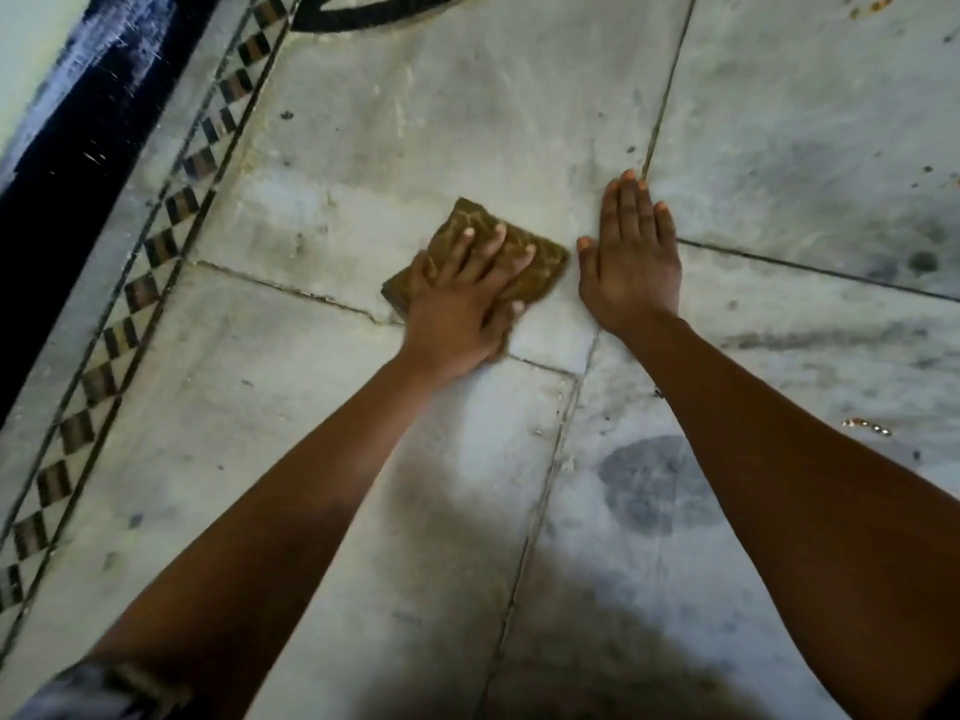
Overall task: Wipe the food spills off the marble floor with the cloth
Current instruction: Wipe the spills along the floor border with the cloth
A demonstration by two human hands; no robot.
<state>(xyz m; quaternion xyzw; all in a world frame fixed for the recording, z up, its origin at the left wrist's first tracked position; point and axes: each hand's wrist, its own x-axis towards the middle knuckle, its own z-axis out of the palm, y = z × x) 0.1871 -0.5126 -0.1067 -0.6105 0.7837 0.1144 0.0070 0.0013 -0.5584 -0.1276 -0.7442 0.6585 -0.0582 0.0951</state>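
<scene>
Two hands flat on the marble, cloth under your left

Both of your hands are down on the marble floor (363, 148). Your left hand (462, 298) lies on top of the folded brown cloth (540, 252), with the fingers spread and nearly straight across its upper surface, pressing it to the stone rather than curling round it. The cloth sticks out beyond your fingertips on the far side and past your palm on the left, so your hand covers its near right part. It sits just beyond a cracked joint between slabs.

No brand, label or writing can be read on the cloth; you see only a pale, vein-like pattern on the brown fabric.

Your right hand (631, 262) rests palm down on bare stone just beside the cloth, apart from it, with the fingers straight and close together and the thumb out toward the cloth. It holds nothing. Its fingertips reach a dark joint line that runs away from you.

Both forearms are bare and stretched forward from the bottom of the view, the left one angling in from the lower left, the right one from the lower right.

Small orange food spills (867, 426) lie on the floor to the right of your right forearm, well apart from the cloth. More orange specks (872, 5) show at the far right corner. A checkered border strip (171, 220) runs along the left, next to a dark skirting (62, 163).
</scene>
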